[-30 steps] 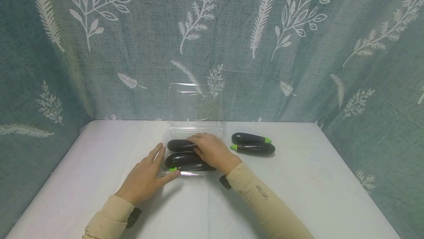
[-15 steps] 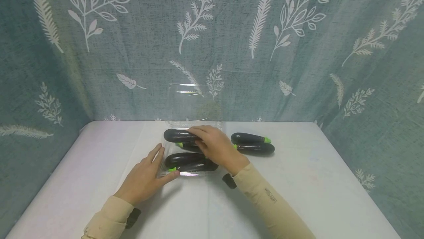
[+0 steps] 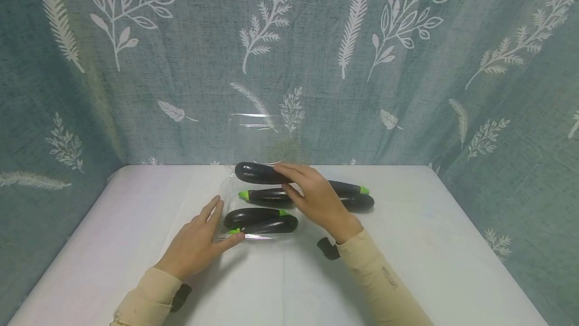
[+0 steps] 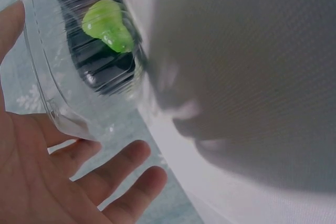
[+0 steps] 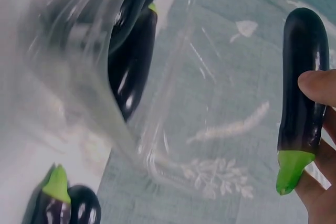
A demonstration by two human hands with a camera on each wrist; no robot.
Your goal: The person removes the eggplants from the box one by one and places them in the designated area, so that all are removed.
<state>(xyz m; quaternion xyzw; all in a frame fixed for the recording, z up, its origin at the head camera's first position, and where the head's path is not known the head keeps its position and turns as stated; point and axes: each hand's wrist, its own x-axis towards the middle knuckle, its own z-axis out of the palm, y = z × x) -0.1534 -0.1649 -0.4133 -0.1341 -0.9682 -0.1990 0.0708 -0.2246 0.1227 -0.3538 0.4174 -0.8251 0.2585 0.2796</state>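
Observation:
My right hand (image 3: 321, 198) pinches an eggplant (image 5: 302, 82) between thumb and fingers, raised above the back of a clear plastic container (image 3: 260, 237). The green stem of this eggplant points down in the right wrist view. Inside the container, one eggplant (image 3: 267, 195) lies toward the back and two more, a curved eggplant (image 3: 249, 216) and a straight eggplant (image 3: 273, 224), lie together at the front. At the container's left front corner rests my left hand (image 3: 194, 245), fingers extended along its side and thumb at the front rim.
The container's transparent lid (image 3: 267, 140) stands upright behind it, near the patterned curtain (image 3: 190, 65). To the right, two eggplants (image 3: 359, 203) lie side by side on the white table (image 3: 429, 245), partly hidden by my right hand.
My right hand has lifted the eggplant up from the container and carried it back and right. The eggplant beneath it has come into view. My left hand has stayed in place.

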